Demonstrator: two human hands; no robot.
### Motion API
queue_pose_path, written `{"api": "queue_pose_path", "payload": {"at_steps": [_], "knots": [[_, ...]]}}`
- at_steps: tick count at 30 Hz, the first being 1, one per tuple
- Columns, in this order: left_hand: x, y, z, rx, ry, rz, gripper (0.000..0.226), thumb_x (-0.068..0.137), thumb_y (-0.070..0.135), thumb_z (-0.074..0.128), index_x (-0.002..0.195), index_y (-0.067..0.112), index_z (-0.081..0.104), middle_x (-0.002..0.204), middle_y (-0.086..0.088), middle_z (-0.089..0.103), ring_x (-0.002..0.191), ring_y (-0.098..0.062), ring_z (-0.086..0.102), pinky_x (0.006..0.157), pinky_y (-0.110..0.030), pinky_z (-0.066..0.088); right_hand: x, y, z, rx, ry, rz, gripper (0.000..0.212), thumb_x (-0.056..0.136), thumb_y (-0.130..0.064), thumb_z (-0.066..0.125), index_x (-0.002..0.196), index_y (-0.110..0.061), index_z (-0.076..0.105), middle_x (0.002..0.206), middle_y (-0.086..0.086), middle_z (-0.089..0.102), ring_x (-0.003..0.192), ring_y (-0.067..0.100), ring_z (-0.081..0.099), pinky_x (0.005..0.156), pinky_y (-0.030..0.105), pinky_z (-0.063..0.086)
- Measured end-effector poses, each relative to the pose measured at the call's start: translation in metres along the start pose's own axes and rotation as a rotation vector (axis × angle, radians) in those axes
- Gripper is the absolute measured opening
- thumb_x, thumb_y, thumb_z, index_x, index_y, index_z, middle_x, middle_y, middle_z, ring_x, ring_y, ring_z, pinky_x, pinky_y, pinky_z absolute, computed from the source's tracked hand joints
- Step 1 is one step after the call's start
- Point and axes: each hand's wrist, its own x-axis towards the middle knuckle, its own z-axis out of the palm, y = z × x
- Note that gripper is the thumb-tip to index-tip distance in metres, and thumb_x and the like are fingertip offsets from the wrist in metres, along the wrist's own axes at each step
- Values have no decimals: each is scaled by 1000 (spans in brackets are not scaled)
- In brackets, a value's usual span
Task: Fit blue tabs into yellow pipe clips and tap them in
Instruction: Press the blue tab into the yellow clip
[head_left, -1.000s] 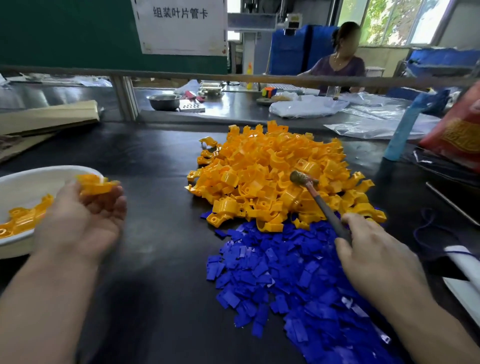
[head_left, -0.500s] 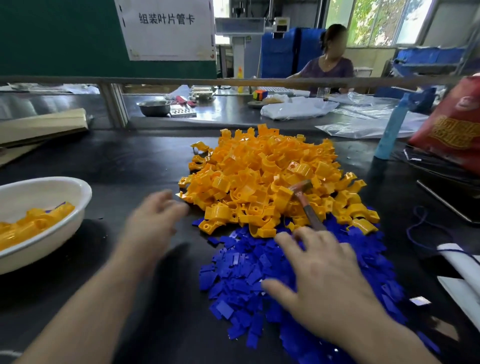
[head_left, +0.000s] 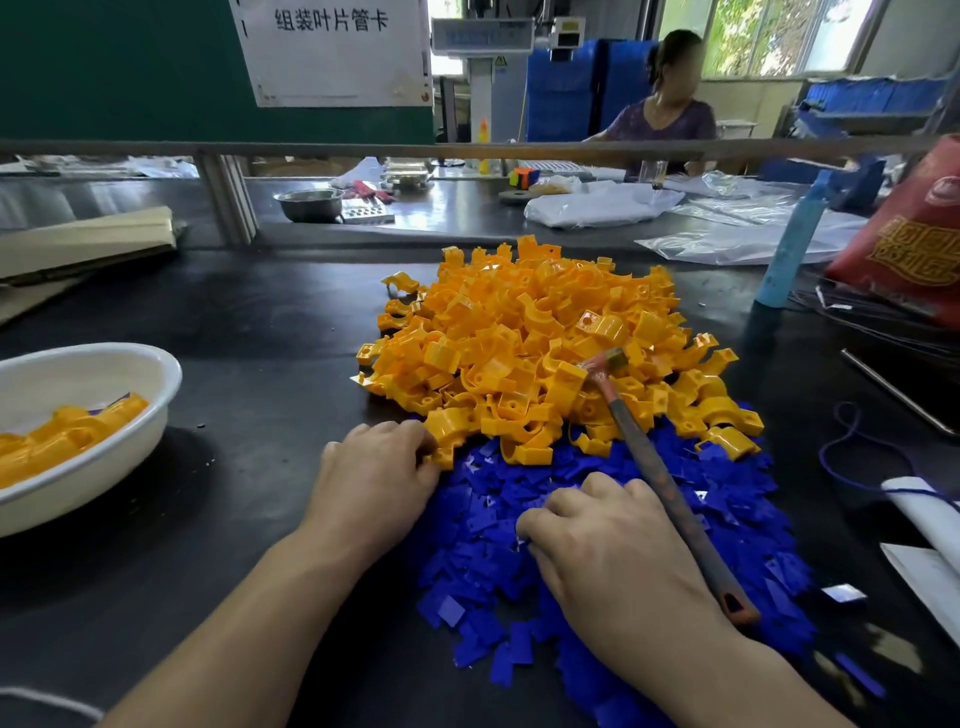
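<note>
Hands first: the left hand (head_left: 371, 480) lies knuckles-up at the near edge of the yellow pipe clips (head_left: 550, 348), fingers curled against one clip, though whether they grip it cannot be told, and the right hand (head_left: 605, 553) presses palm-down on the blue tabs (head_left: 727, 525), fingertips tucked under, grip unclear. Beside that hand a hammer (head_left: 670, 493) lies free across both heaps, head on the clips. Off left on the dark worktop (head_left: 260, 332), a white bowl (head_left: 130, 364) holds more clips.
</note>
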Motion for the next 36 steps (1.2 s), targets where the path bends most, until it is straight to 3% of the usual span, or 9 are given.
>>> {"api": "queue_pose_path", "payload": {"at_steps": [3, 7, 11, 15, 19, 21, 25, 29, 36], "knots": [[2, 4, 0, 15, -87, 21, 30, 92, 40, 55, 122, 36, 59, 116, 9, 60, 109, -17, 52, 90, -38, 47, 0, 1, 0, 26, 31, 20, 18, 96, -28, 45, 109, -31, 58, 96, -8, 62, 90, 20, 48, 77, 35, 32], [-2, 6, 0, -122, -1, 17, 20, 90, 36, 63, 108, 31, 67, 101, 8, 61, 97, -13, 55, 84, -37, 51, -1, 2, -3, 92, 96, 24, 18, 97, -32, 41, 104, -33, 58, 92, -10, 61, 87, 16, 47, 78, 35, 39], [-10, 9, -14, -307, 99, -7, 7, 88, 34, 65, 95, 30, 66, 89, 15, 56, 83, -7, 54, 69, -29, 50, -1, 0, -6, 234, 203, 47, 12, 92, -26, 56, 100, -28, 65, 85, -11, 63, 79, 14, 51, 73, 34, 46], [-16, 11, -32, -756, 15, -169, 6, 86, 26, 68, 83, 30, 65, 81, 12, 64, 74, -4, 60, 56, -19, 46, 0, 0, -6, 369, 237, 133, 27, 90, -23, 60, 116, -29, 58, 85, -15, 55, 84, 9, 48, 74, 26, 46], [-21, 15, -37, -1259, -105, -300, 36, 68, 30, 61, 95, 6, 69, 101, -16, 71, 94, -30, 64, 77, -44, 53, -1, 2, -6, 435, 233, 150, 18, 93, -23, 55, 109, -27, 64, 94, -12, 59, 94, 6, 50, 85, 18, 39], [-25, 22, -36, -1439, -129, -327, 36, 71, 25, 54, 96, 3, 67, 99, -19, 71, 86, -27, 66, 71, -37, 53, -1, 2, -9, 482, 277, 159, 14, 93, -23, 55, 101, -26, 66, 94, -13, 58, 93, 4, 52, 85, 17, 40], [-32, 34, -31, -1531, -116, -448, 16, 80, 16, 58, 70, 12, 70, 70, -13, 60, 61, -22, 60, 60, -37, 51, -4, 1, -15, 674, 320, 205, 13, 93, -30, 51, 99, -36, 61, 78, -12, 60, 76, 3, 58, 69, 18, 48], [-40, 35, -28, -1498, -178, -483, 20, 96, 26, 56, 105, 12, 66, 82, -12, 64, 53, -14, 62, 42, -26, 48, -6, -1, -16, 855, 272, 260, 15, 90, -32, 56, 89, -46, 59, 84, -23, 63, 68, 1, 63, 59, 13, 50], [-50, 35, -20, -1556, -334, -287, 30, 73, 23, 72, 102, 17, 71, 93, -9, 75, 77, -20, 72, 61, -26, 56, -4, -2, -15, 1386, 312, 331, 26, 88, -17, 61, 107, -35, 60, 76, 4, 72, 69, 18, 71, 61, 23, 57]]}}
